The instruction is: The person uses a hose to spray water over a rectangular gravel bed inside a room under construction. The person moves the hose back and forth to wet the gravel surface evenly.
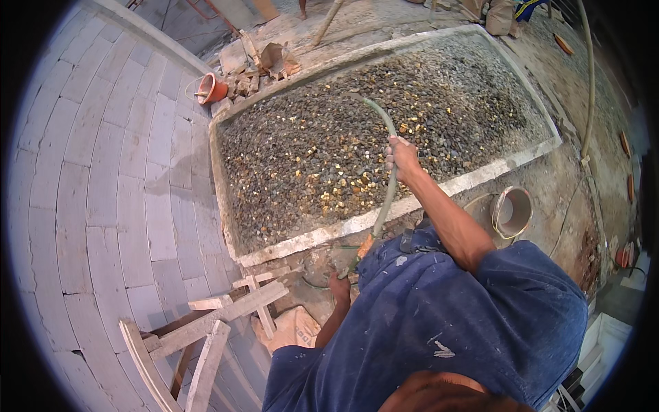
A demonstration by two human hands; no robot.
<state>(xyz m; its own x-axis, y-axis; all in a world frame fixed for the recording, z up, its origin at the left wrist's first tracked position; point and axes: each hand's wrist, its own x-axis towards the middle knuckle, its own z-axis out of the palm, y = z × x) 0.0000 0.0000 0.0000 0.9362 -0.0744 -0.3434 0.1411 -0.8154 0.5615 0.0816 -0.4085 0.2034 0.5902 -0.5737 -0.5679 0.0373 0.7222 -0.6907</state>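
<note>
A green-grey hose [385, 209] curves out over a bed of wet pebbles [295, 158]. My right hand [402, 156] is wrapped round it near its free end, which arches to the left above the stones. Lower down, close to my waist, an orange wrapping [366, 248] covers part of the hose. My left hand [339, 285] is closed on the hose just below that wrapping, partly hidden in shadow. The pebbles glisten in the middle and look paler toward the far right corner. Whether water leaves the hose is too faint to tell.
A pale concrete curb [412, 202] frames the pebbles. Left stands a grey block wall [130, 178]. An orange bucket [211, 89] sits by broken bricks at the far left corner; another bucket [512, 212] stands right. A wooden trestle [206, 336] is at lower left, beside a paper sack [292, 328].
</note>
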